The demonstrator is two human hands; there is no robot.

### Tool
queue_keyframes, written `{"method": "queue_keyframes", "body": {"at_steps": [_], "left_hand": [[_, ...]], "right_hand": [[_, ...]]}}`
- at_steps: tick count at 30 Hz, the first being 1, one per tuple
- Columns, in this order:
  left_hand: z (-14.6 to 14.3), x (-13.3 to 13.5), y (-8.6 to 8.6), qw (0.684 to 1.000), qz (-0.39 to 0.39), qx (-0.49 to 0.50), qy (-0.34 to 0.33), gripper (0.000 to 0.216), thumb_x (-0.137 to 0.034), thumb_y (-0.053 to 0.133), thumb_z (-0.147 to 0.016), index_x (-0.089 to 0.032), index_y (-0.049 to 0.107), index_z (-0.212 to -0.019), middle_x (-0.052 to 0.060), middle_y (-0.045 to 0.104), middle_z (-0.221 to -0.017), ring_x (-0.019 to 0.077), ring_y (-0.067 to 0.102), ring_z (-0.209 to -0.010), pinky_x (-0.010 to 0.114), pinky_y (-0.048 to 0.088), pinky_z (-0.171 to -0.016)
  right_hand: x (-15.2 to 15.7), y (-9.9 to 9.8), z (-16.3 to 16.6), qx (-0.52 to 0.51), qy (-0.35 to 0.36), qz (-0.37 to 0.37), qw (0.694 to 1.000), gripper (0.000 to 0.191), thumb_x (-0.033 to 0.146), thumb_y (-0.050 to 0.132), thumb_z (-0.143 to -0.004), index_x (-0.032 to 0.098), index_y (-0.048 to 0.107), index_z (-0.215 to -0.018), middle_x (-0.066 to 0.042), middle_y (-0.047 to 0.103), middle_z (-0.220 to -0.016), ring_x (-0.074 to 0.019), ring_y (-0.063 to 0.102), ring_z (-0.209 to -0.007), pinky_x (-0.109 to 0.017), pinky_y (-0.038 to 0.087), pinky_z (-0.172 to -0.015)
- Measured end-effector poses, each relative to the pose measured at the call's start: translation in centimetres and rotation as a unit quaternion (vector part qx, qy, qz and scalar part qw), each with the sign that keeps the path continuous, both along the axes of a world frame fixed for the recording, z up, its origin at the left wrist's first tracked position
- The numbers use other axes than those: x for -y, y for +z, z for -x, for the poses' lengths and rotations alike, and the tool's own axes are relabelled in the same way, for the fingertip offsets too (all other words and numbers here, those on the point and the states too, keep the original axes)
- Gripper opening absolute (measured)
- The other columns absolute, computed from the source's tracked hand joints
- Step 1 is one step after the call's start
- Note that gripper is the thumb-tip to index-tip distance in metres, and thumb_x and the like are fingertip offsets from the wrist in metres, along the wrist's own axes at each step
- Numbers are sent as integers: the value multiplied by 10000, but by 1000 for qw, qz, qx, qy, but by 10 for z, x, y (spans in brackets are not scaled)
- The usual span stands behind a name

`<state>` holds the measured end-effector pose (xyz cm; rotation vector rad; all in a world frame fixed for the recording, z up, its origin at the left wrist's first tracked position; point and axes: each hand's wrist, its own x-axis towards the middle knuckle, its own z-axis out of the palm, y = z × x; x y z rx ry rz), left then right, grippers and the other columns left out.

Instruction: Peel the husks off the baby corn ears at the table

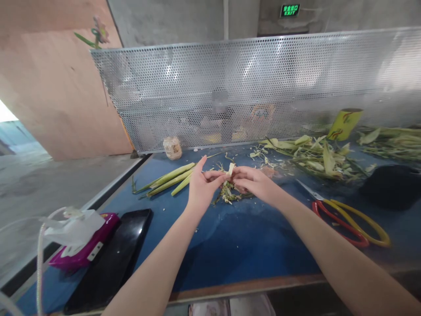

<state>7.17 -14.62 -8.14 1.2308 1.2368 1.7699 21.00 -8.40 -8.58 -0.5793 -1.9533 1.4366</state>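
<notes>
My left hand [202, 186] and my right hand [253, 182] meet above the blue table [237, 245], both pinching a small pale green leaf strip [230, 169] between their fingertips. The left index finger sticks up and the thumb presses the strip. Under the hands lies a small pile of leaf scraps [228, 195]. Three long green stalks [167, 180] lie just left of my left hand.
Red and yellow scissors [345, 217] lie to the right, near a black object [391, 186]. A heap of green husks [315, 153] and a yellow cup [344, 124] sit at the back right. A perforated metal screen [256, 87] stands behind. A black tablet [112, 259] and a pink tissue pack [82, 243] are at the left.
</notes>
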Motion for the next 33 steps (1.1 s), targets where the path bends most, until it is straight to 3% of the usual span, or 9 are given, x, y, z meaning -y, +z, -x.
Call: {"method": "queue_keyframes", "body": {"at_steps": [6,13,23,28,33], "left_hand": [[0,-2,-1,1000,6,-7,15,896,-174,712,-572,-63,226,-1317,26,663,-654,80,530,-510,204,439,-525],[2,-4,-3,1000,18,16,0,918,-149,705,-572,-28,188,-1321,21,659,-635,92,538,-521,209,427,-509],[1,-1,-1,998,34,35,-24,947,-146,711,-580,-29,148,-1333,-2,658,-627,89,550,-576,224,424,-625],[1,-2,-3,998,35,35,-40,975,-159,722,-573,-46,130,-1340,-6,660,-635,96,561,-581,247,432,-668],[0,-3,-4,996,51,32,-65,1014,-139,714,-584,-32,53,-1345,-10,657,-627,80,557,-572,226,418,-670]], "right_hand": [[-1,2,-6,89,-61,-126,986,135,217,490,-740,169,564,-843,-2,538,-643,-94,469,-548,-238,350,-503],[-4,3,-10,126,-79,-191,970,118,254,488,-761,171,564,-726,5,536,-596,-92,465,-531,-240,359,-510],[1,8,-11,123,-75,-192,971,96,247,486,-762,171,543,-761,-22,578,-672,-118,530,-618,-261,415,-586],[-1,7,-11,139,-45,-218,965,107,245,482,-763,169,552,-735,-14,570,-647,-111,508,-588,-255,401,-562],[-6,3,-12,122,-58,-216,967,107,256,489,-763,169,550,-751,-14,573,-664,-109,508,-603,-246,401,-565]]}}
